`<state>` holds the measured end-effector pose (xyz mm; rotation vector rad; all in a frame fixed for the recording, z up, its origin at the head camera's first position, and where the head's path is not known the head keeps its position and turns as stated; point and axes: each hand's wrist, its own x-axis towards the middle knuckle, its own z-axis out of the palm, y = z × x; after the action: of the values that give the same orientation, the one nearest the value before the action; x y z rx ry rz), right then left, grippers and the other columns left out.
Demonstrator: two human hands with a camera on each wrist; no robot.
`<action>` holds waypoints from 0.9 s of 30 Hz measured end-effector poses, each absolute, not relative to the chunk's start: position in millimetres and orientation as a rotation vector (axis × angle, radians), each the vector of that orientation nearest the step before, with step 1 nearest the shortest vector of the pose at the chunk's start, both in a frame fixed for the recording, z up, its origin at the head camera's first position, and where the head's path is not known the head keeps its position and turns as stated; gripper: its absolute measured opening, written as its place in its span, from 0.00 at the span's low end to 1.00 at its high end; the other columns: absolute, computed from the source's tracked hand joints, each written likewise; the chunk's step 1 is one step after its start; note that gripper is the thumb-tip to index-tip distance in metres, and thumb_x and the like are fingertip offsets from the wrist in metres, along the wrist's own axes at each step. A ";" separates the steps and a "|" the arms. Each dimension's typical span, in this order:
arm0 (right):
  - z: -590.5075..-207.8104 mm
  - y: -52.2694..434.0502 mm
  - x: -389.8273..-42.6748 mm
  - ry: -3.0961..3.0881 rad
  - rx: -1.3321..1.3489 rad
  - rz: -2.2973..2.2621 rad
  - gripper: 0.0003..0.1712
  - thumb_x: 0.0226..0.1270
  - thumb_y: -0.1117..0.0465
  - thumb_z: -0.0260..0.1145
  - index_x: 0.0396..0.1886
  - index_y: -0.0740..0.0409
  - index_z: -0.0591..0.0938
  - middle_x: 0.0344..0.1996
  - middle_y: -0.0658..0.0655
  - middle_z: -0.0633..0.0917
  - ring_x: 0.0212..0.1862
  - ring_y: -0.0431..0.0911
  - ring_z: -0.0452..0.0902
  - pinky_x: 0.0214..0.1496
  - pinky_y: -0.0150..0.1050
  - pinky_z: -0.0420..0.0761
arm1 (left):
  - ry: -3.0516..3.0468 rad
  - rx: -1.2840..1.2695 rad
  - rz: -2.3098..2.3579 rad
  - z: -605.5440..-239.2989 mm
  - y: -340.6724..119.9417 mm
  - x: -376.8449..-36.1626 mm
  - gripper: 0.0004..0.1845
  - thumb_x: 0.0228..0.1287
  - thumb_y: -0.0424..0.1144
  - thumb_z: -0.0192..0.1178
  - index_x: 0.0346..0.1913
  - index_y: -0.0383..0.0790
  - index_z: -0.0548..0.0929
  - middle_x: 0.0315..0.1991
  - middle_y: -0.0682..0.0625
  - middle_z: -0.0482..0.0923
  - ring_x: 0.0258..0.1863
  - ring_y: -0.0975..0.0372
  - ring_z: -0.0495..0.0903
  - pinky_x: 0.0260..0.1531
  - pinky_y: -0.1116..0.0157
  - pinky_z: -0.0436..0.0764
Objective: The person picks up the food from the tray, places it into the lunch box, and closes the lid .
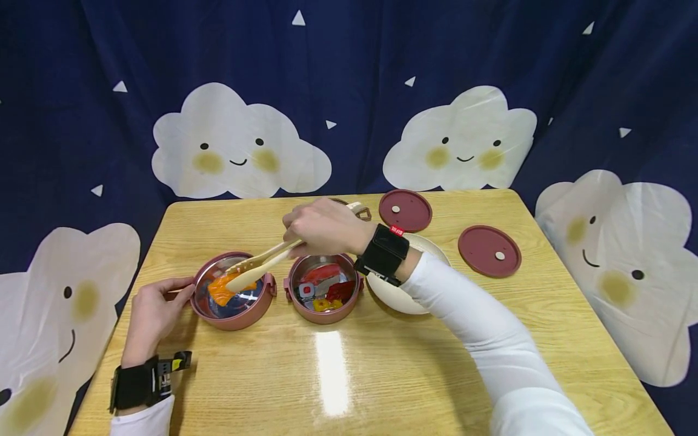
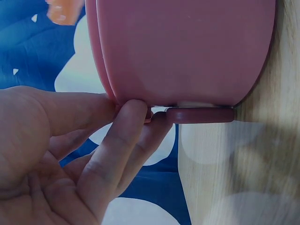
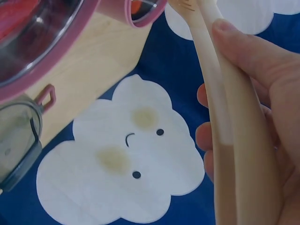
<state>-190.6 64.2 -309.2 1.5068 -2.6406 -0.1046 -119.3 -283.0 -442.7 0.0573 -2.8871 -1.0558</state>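
At the near end of the table (image 1: pixel 245 387), two white sleeves (image 1: pixel 485 333) come in, with a black band (image 1: pixel 136 386) round each wrist. The left hand (image 1: pixel 155 312) is at the left pot (image 1: pixel 240 321), its thumb and fingers pinching the side close to the rim. The pot is pink and stands upright. An orange piece (image 1: pixel 220 292) is up over this pot, at the tips of the tongs (image 3: pixel 246 122) (one tip is full of little holes). The right hand (image 1: pixel 329 224) is curled round the tongs, thumb on one arm and fingers on the other, so the arms sit close together.

Just beside the left pot is the middle pot (image 1: pixel 327 318), pink too, with red, gray and yellow bits (image 1: pixel 322 304) in it. A white plate (image 1: pixel 392 297) lies next to it, partly under the right arm. Farther off are two dark red lids (image 1: pixel 485 247), lying flat, and a glass pot (image 3: pixel 16 140), mostly behind the right hand. Behind everything hangs a blue cloth (image 1: pixel 354 60) with smiling clouds (image 1: pixel 234 130).
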 end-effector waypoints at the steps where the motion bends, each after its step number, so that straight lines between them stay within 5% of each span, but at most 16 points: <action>1: -310.9 61.2 -190.7 -2.644 1.511 -0.118 0.12 0.69 0.43 0.74 0.34 0.44 0.91 0.33 0.46 0.85 0.36 0.41 0.81 0.34 0.38 0.80 | -2.887 0.056 -1.057 -442.8 -283.1 -119.1 0.16 0.76 0.40 0.65 0.54 0.31 0.90 0.50 0.30 0.89 0.34 0.71 0.78 0.28 0.78 0.75; 10: -328.1 38.1 -193.3 -2.693 1.522 -0.252 0.14 0.70 0.40 0.72 0.35 0.43 0.90 0.37 0.45 0.86 0.42 0.42 0.84 0.38 0.39 0.82 | -2.843 0.025 -1.050 -441.2 -282.0 -116.2 0.14 0.75 0.38 0.65 0.51 0.30 0.91 0.47 0.31 0.90 0.30 0.87 0.69 0.27 0.78 0.73; 27: -347.8 15.0 -191.7 -2.695 1.503 -0.383 0.16 0.69 0.38 0.72 0.34 0.42 0.89 0.40 0.43 0.88 0.43 0.42 0.84 0.38 0.39 0.83 | -2.844 0.020 -1.047 -440.6 -281.9 -116.7 0.14 0.75 0.37 0.65 0.51 0.29 0.90 0.47 0.30 0.90 0.29 0.87 0.69 0.27 0.79 0.73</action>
<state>-191.7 15.0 -347.8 1.5035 -2.6951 -0.3826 -116.7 -281.9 -440.6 0.0195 -2.8445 -1.0465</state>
